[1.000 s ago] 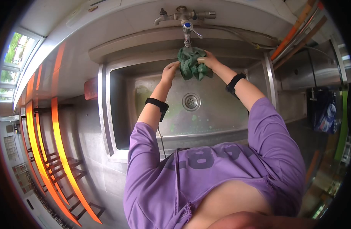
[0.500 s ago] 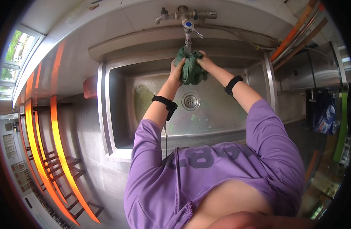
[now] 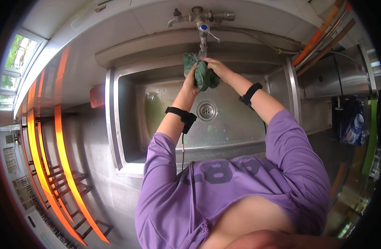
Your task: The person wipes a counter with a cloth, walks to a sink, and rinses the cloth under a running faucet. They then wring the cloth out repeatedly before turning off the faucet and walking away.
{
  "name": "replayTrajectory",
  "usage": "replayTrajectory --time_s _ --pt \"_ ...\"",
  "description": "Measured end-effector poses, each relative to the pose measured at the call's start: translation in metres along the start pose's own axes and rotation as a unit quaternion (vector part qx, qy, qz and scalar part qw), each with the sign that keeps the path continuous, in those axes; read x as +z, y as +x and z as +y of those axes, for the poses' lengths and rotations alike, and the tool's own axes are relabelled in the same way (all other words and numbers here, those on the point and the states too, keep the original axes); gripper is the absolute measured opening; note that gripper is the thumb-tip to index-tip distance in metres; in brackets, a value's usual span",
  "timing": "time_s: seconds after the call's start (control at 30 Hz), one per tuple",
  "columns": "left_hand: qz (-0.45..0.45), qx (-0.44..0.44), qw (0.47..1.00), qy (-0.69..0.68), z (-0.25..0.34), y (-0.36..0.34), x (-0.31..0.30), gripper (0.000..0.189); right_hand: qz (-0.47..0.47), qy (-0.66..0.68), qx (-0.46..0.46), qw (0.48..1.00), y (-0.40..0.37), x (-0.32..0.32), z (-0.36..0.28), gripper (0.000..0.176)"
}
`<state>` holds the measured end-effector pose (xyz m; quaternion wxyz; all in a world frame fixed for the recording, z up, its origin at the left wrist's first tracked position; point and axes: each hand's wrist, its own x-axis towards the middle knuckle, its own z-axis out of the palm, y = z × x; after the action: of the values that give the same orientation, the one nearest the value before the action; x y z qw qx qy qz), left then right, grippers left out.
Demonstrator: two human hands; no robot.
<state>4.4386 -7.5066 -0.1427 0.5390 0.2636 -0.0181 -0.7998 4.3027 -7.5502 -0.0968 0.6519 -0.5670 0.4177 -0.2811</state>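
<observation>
A bunched green cloth (image 3: 203, 78) hangs between my two hands, just under the tap (image 3: 203, 29) with the blue-marked lever. Water seems to run from the spout onto it. My left hand (image 3: 191, 81) grips the cloth's left side, thumb uppermost. On the right, my right hand (image 3: 218, 69) is closed on the upper right part, close below the spout; some of its fingers are hidden by the cloth. Beneath both hands lies the steel sink (image 3: 236, 124), wet and spotted with greenish drops, with a round drain (image 3: 207, 111) in its floor.
A second spout (image 3: 176, 19) sticks out at the left of the tap body. Orange benches (image 3: 68, 166) stand on the left. A red object (image 3: 97, 96) is beside the sink's left wall. Pipes (image 3: 323, 33) lean at the upper right, above a blue bag (image 3: 353, 124).
The cloth has been regathered: a flap now sticks out at its upper left and the bundle looks narrower. My right hand has shifted slightly left, nearer the spout.
</observation>
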Motion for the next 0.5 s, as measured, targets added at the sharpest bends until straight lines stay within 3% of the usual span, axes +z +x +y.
replayTrajectory --time_s 0.1,0.2,0.3,0.4,0.5 --pt "0.006 0.006 1.000 0.003 -0.002 0.005 -0.002 0.034 -0.002 0.001 0.105 0.994 0.004 -0.009 -0.007 0.040" --pt "0.004 0.009 1.000 -0.009 -0.006 0.011 -0.008 0.033 -0.073 -0.050 -0.011 0.996 0.005 -0.031 -0.019 0.039" --pt "-0.008 0.003 0.996 -0.084 -0.011 0.006 -0.006 0.032 0.027 -0.042 -0.028 0.998 -0.008 -0.031 -0.071 0.040" --pt "-0.046 0.004 0.987 -0.152 -0.002 0.001 0.019 0.028 0.030 0.025 -0.171 0.985 -0.022 -0.021 -0.114 0.044" --pt "-0.066 0.020 0.989 -0.130 0.001 -0.002 0.018 0.030 0.009 -0.050 -0.190 0.981 -0.027 -0.019 -0.124 0.050"
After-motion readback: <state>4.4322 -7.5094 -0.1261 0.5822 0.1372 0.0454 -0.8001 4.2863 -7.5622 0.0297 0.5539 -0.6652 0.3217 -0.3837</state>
